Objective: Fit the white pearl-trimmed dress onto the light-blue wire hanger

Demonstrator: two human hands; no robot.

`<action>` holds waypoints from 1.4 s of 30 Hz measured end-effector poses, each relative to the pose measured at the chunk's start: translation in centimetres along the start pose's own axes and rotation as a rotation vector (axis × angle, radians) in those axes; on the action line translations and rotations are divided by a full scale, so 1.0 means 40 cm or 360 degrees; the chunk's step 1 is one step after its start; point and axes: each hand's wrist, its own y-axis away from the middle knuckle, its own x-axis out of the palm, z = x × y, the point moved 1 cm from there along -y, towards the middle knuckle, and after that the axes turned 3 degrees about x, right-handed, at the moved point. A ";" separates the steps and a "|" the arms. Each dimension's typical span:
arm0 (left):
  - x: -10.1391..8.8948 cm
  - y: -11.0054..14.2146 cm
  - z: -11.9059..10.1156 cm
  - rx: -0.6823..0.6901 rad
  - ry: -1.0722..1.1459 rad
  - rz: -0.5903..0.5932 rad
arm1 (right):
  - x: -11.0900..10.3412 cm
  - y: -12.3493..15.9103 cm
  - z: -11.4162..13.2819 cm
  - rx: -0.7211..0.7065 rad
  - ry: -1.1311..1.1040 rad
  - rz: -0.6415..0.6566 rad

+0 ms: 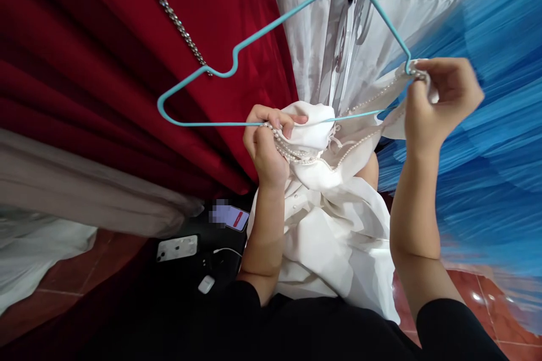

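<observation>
A light blue hanger (292, 18) hangs tilted in front of me, its top near the upper edge of the view. A white dress (326, 237) with pearl-beaded edging drapes below it, partly over my lap. My right hand (442, 93) pinches a beaded strap of the dress at the hanger's right end, by its notch. My left hand (269, 144) is closed on the beaded edge of the dress, against the hanger's lower bar. White fabric bunches beside its fingers. The hanger's left shoulder carries no fabric.
Red fabric (203, 17) with a rhinestone chain (169, 11) fills the left. Blue tulle (486, 141) hangs at right, white fabric (300, 28) behind. Two phones (178, 248), a white cable (228, 249) and a small white case (206, 284) lie on a black surface.
</observation>
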 end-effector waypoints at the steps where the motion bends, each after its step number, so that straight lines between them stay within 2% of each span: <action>1: -0.003 -0.003 0.001 -0.0009 0.0026 0.0032 | -0.003 -0.015 -0.001 -0.0181 0.0040 -0.0066; 3: -0.008 -0.008 0.003 -0.0024 0.0070 0.0086 | -0.017 -0.045 -0.008 -0.0605 0.0166 -0.0179; 4: -0.010 -0.009 0.003 -0.0027 0.0082 0.0094 | -0.028 -0.062 -0.017 -0.0676 0.0171 -0.0216; 6: -0.012 -0.011 0.002 -0.0034 0.0081 0.0086 | -0.059 -0.090 -0.042 -0.0676 0.0149 -0.0295; 9: -0.013 -0.009 0.000 -0.0068 0.0091 0.0081 | -0.116 -0.088 -0.083 -0.0514 0.0085 -0.0406; 11: -0.012 -0.009 0.003 -0.0102 0.0125 0.0091 | -0.143 -0.039 -0.100 -0.0416 0.0071 -0.0426; 12: -0.012 -0.009 0.006 -0.0117 0.0146 0.0092 | -0.151 0.000 -0.104 -0.0442 0.0071 -0.0473; 15: -0.010 -0.010 0.023 -0.0182 0.0212 0.0094 | -0.141 0.136 -0.100 -0.0490 0.0182 -0.0581; 17: -0.007 -0.011 0.035 -0.0234 0.0276 0.0101 | -0.108 0.207 -0.088 -0.0585 0.0288 -0.0423; 19: -0.002 -0.011 0.042 -0.0280 0.0308 0.0107 | -0.062 0.242 -0.076 -0.0637 0.0337 -0.0127; 21: 0.001 -0.008 0.045 -0.0318 0.0256 0.0094 | -0.013 0.245 -0.070 -0.0604 0.0338 0.0212; 23: 0.003 -0.003 0.044 -0.0342 0.0178 0.0052 | 0.026 0.232 -0.073 -0.0538 0.0317 0.0432; 26: 0.000 0.004 0.037 -0.0371 0.0155 0.0045 | 0.050 0.210 -0.085 -0.0489 0.0293 0.0434; 28: -0.009 0.005 0.034 -0.0425 0.0150 0.0146 | 0.047 0.201 -0.092 -0.0496 0.0292 0.0428; 30: -0.030 0.004 0.034 -0.0458 0.0098 0.0253 | 0.037 0.193 -0.098 -0.0520 0.0309 0.0480; 32: -0.068 0.000 0.038 -0.0374 -0.0016 0.0247 | 0.027 0.185 -0.104 -0.0561 0.0337 0.0526; 37: -0.214 -0.033 0.035 0.0039 -0.0521 -0.0120 | 0.023 0.171 -0.113 -0.0781 0.0400 0.0500; 40: -0.269 -0.074 -0.010 0.0154 -0.0721 -0.0202 | 0.029 0.165 -0.111 -0.0872 0.0456 0.0454; 42: -0.274 -0.110 -0.058 0.0231 -0.0836 -0.0205 | 0.032 0.160 -0.108 -0.0960 0.0408 0.0433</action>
